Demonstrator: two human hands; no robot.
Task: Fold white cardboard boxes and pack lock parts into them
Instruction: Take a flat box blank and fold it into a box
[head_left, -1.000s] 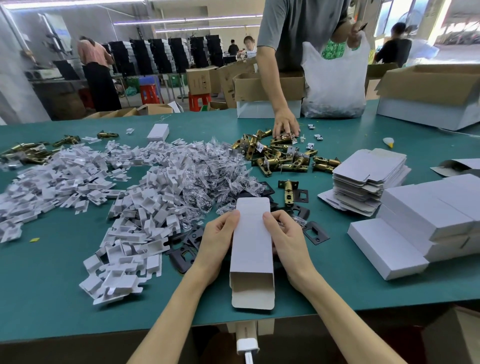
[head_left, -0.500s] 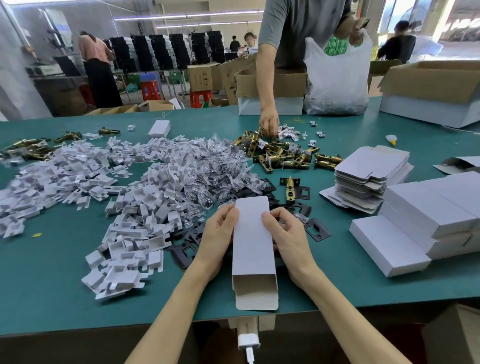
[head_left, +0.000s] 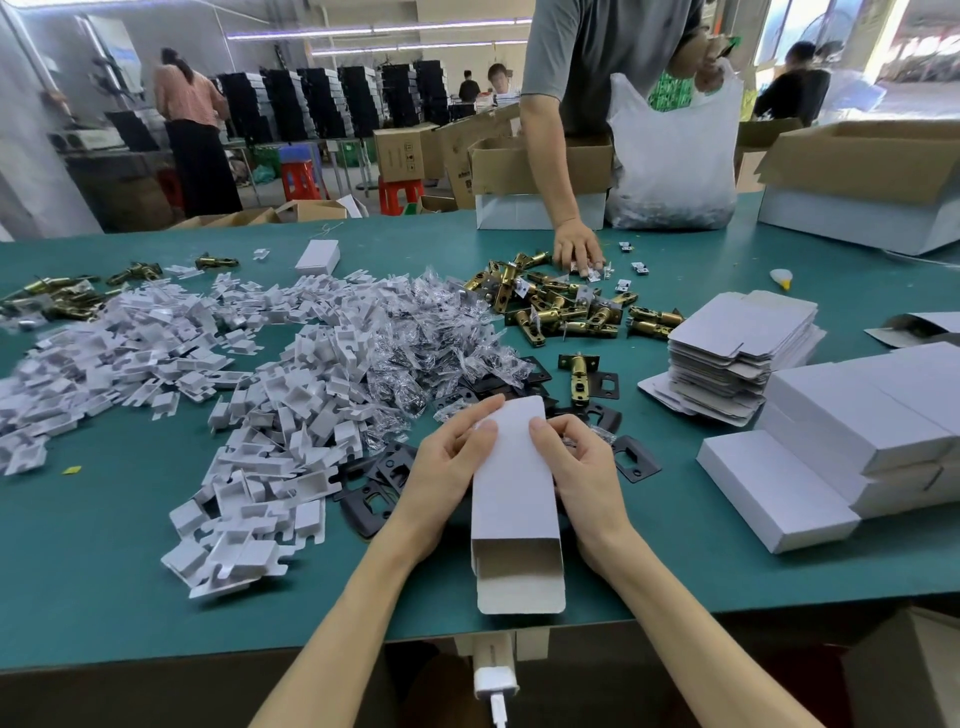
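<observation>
One cardboard box (head_left: 514, 493) between both hands (head_left: 447, 467) (head_left: 584, 467)

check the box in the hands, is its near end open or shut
Open. The white box, held between the left hand and right hand, shows its hollow inside at the near end, the flap sticking out untucked.

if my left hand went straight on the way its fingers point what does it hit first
The left hand would probably meet the black plates just past the box first, then the clear bags; depth is unclear.
</observation>
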